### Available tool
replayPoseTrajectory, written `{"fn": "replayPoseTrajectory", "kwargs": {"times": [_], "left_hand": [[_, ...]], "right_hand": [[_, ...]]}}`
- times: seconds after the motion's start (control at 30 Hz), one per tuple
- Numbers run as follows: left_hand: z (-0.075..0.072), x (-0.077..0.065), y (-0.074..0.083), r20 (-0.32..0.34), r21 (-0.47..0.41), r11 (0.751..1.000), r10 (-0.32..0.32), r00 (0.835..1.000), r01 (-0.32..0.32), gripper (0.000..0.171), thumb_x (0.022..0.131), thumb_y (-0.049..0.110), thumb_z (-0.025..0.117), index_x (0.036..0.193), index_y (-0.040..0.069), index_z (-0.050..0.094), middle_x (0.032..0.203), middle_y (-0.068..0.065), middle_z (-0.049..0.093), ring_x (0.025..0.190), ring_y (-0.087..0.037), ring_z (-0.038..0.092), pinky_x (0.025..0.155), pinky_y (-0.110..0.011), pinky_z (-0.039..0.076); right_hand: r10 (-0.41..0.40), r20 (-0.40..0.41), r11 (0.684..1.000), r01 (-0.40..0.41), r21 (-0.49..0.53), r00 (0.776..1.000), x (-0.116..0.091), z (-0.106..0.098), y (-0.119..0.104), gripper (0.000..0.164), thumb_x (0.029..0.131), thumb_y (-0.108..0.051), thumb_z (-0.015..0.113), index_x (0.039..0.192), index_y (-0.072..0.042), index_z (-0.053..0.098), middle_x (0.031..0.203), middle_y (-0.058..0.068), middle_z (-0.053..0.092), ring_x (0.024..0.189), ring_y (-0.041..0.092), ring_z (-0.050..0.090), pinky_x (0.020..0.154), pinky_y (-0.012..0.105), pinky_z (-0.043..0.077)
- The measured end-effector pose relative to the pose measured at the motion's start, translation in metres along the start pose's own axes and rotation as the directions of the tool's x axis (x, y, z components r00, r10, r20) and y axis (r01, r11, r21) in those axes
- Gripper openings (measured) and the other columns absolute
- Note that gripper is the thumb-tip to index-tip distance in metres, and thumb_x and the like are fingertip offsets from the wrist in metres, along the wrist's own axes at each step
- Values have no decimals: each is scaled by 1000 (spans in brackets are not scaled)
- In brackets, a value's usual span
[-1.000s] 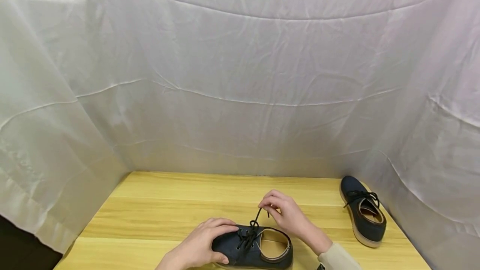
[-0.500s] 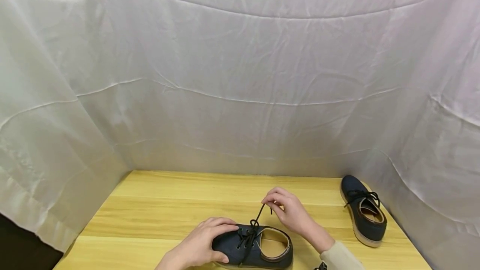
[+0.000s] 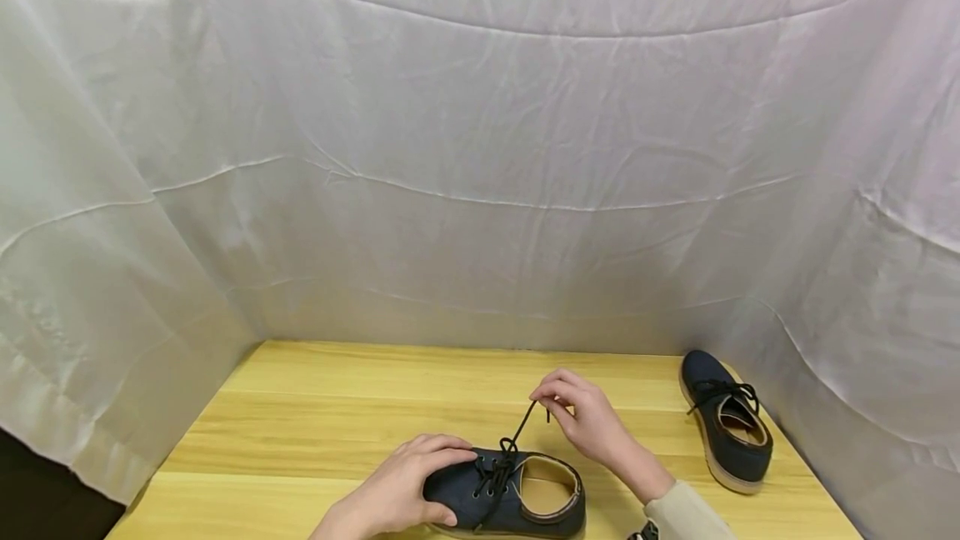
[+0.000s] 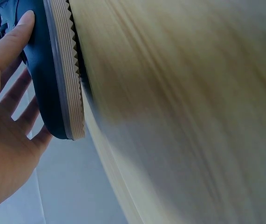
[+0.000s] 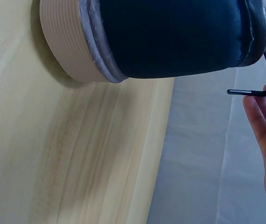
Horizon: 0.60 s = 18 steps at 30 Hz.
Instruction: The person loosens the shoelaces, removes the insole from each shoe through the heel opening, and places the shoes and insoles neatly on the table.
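A navy lace-up shoe [image 3: 512,518] lies sole down on the wooden table, toe to the left. My left hand [image 3: 397,486] grips it round the toe, thumb on the near side and fingers over the far side; the left wrist view shows the thumb [image 4: 16,37] pressed along the upper. Above the shoe's opening my right hand [image 3: 587,422] pinches one end of the black shoelace [image 3: 525,421], drawn taut from the bow. The lace's tipped end [image 5: 240,92] sticks out past the fingertips in the right wrist view. One bow loop still stands at the knot.
A second navy shoe [image 3: 703,368], its lace tied in a bow, stands near the table's right edge. Pale grey fabric [image 3: 480,265] hangs behind and at both sides of the wooden table [image 3: 322,407].
My right hand has moved up and to the right with the lace end, and the pulled length has grown longer. The left hand and the shoe stay in place.
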<state>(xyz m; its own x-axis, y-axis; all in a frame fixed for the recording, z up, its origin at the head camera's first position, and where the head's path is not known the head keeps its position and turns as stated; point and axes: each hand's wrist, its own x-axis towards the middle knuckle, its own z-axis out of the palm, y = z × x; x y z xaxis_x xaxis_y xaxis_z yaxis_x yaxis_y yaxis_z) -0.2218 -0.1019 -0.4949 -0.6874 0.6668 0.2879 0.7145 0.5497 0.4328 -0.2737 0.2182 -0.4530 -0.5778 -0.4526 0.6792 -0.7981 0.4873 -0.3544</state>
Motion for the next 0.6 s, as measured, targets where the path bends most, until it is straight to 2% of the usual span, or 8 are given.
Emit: {"fn": "replayPoseTrajectory", "kwargs": {"times": [0.6], "left_hand": [[1,0,0,-8,4,1000,7,1000,-7,75,77,37,92,144,29,62,144,10,59,131,-20,56,104,-52,48]], "right_hand": [[16,-59,1000,-17,-17,998,-1,-8,5,33,83,17,76,98,-13,76,102,-2,69,83,10,67,70,23,60]]}}
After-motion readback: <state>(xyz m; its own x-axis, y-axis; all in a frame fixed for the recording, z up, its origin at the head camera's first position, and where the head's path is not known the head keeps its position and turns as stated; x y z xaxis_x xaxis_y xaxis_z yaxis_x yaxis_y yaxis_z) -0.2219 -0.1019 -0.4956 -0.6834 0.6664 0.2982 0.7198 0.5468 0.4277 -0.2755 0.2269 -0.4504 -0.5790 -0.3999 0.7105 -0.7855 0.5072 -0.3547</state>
